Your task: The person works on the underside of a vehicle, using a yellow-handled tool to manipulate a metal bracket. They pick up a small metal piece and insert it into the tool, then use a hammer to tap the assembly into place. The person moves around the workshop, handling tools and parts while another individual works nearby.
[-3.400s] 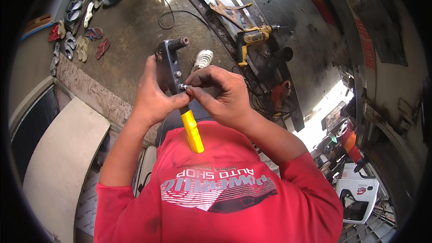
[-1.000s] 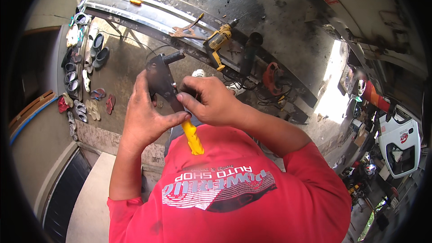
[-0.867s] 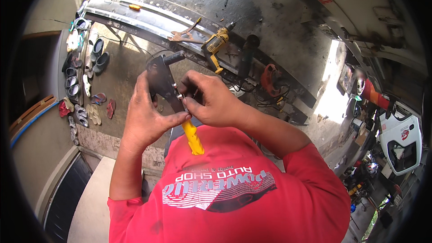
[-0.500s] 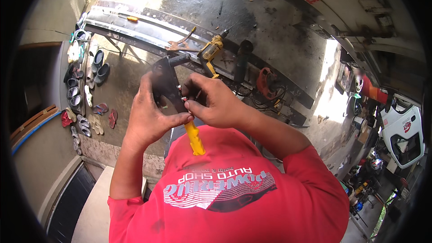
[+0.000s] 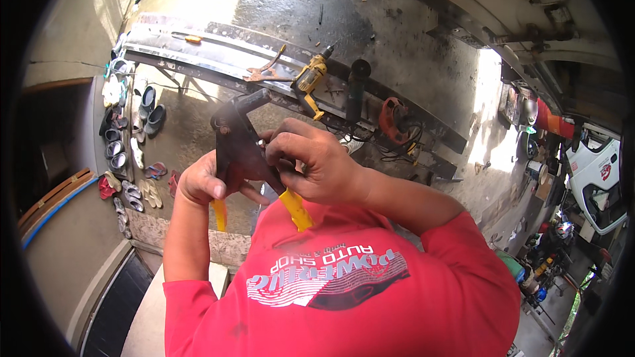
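In front of my chest I hold a black hand riveter [image 5: 233,145] with yellow grips, its head tilted away from me and its two handles spread toward me. My left hand [image 5: 198,178] is closed round its left side, thumb on the front, with a yellow grip sticking out below. My right hand [image 5: 323,166] has its fingers bent and pinched against the right handle, just above the other yellow grip [image 5: 296,210]. A small shiny metal bit shows by those fingertips; what lies between them is hidden.
Beyond my hands, a low bench [image 5: 172,53] carries an orange-handled screwdriver [image 5: 192,38], a rusty clamp-like tool [image 5: 268,74], a yellow drill [image 5: 309,79], a dark grinder [image 5: 358,89] and an orange power tool [image 5: 391,122] with black cables. Shoes [image 5: 154,120] line the left wall. A vehicle stands at upper right.
The riveter's handles have spread apart, bringing the second yellow grip into view. My left hand has moved down and left along it; my right hand has shifted slightly right.
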{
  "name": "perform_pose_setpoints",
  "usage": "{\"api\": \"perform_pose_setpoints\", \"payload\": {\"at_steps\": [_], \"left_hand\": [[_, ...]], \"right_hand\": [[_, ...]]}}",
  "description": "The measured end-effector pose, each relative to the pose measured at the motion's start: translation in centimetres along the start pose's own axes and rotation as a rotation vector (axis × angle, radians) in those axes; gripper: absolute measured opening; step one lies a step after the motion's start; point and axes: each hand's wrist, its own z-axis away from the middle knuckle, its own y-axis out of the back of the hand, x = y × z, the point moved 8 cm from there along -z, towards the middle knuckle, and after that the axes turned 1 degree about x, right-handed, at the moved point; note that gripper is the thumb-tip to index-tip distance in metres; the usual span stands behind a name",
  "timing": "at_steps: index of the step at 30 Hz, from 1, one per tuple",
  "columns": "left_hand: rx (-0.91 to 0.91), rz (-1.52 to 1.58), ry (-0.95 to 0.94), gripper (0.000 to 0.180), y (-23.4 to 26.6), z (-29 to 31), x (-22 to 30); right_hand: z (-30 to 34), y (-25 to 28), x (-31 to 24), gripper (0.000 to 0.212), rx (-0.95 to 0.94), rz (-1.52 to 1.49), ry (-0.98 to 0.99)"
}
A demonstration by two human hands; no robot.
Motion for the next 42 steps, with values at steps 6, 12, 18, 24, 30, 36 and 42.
{"api": "perform_pose_setpoints", "payload": {"at_steps": [6, 12, 18, 24, 30, 36, 42], "left_hand": [[0.191, -0.137, -0.044, 0.110, 1.1, 0.5, 1.9], [0.171, -0.201, 0.023, 0.094, 1.1, 2.9, 3.3], [0.119, -0.084, -0.176, 0.079, 0.3, 2.1, 2.5], [0.167, -0.124, -0.286, 0.062, 2.0, 1.7, 1.8], [0.129, -0.065, -0.569, 0.034, 0.7, 0.5, 2.0], [0.059, 0.115, -0.537, 0.032, 2.0, 2.3, 0.9], [0.046, 0.134, -0.458, 0.030, 1.8, 4.3, -0.5]], "right_hand": [[-0.3, -0.1, 1.9, 0.012, 0.047, -0.262, -0.313], [-1.2, -1.4, 1.4, 0.010, -0.004, -0.216, -0.256], [-0.2, -1.3, 4.5, 0.023, 0.059, -0.805, -0.410], [0.6, 0.0, 6.2, 0.026, 0.075, -1.142, -0.615], [-0.8, -0.5, 5.0, 0.027, 0.044, -0.920, -0.586], [-3.1, -0.9, 3.4, 0.017, 0.047, -0.919, -0.607], [-5.3, -3.3, 0.7, 0.011, -0.134, -0.765, -0.534]]}}
